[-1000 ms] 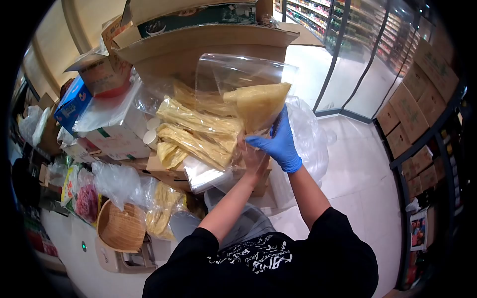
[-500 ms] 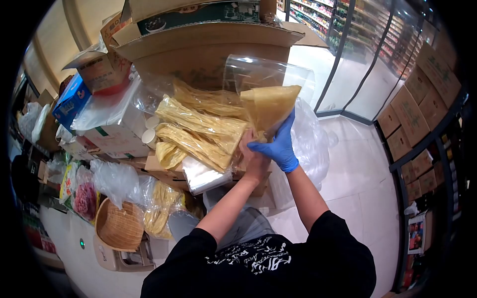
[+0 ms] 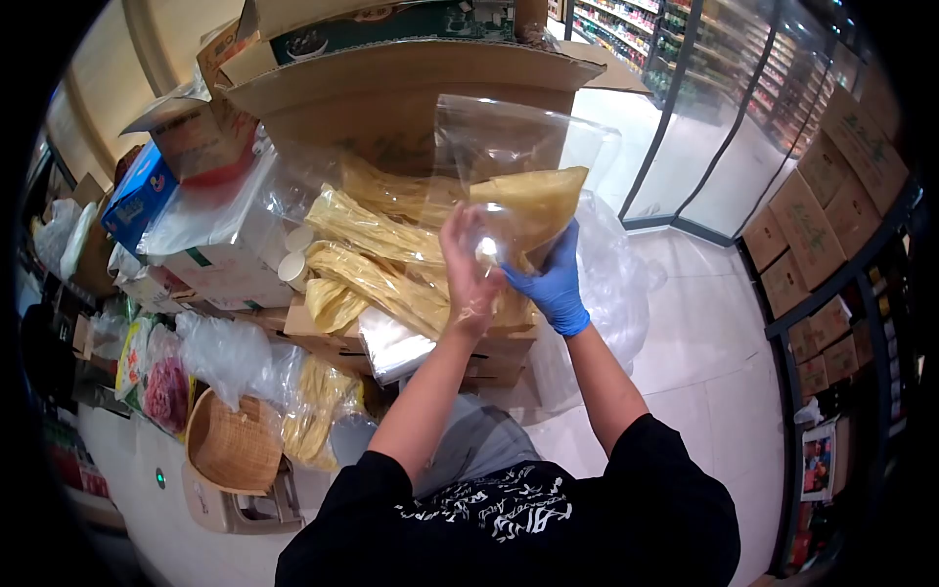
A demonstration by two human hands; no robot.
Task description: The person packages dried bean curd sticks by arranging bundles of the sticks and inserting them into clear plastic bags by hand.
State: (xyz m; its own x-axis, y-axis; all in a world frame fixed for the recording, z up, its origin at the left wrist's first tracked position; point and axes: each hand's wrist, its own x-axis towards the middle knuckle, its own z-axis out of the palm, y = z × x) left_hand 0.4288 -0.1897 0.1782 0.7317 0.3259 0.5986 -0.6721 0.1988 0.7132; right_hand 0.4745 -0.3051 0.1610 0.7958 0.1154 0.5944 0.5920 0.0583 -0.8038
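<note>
Two hands are up in front of me at chest height, both on one clear plastic bag (image 3: 509, 147). My right hand (image 3: 550, 279), in a blue glove, is clenched around the bag's lower end, where a folded yellow sheet of dried bean curd (image 3: 533, 201) sits inside. My left hand (image 3: 469, 264) is bare, fingers spread and pressed flat against the front of the bag, not gripping it. Just behind and to the left, bundles of yellow bean curd sticks (image 3: 377, 259) lie in open plastic on stacked cardboard boxes (image 3: 391, 83). Lower left I see a woven basket (image 3: 235, 445) near more bagged goods, and a blue box (image 3: 137, 201) sits at the far left of the pile.
</note>
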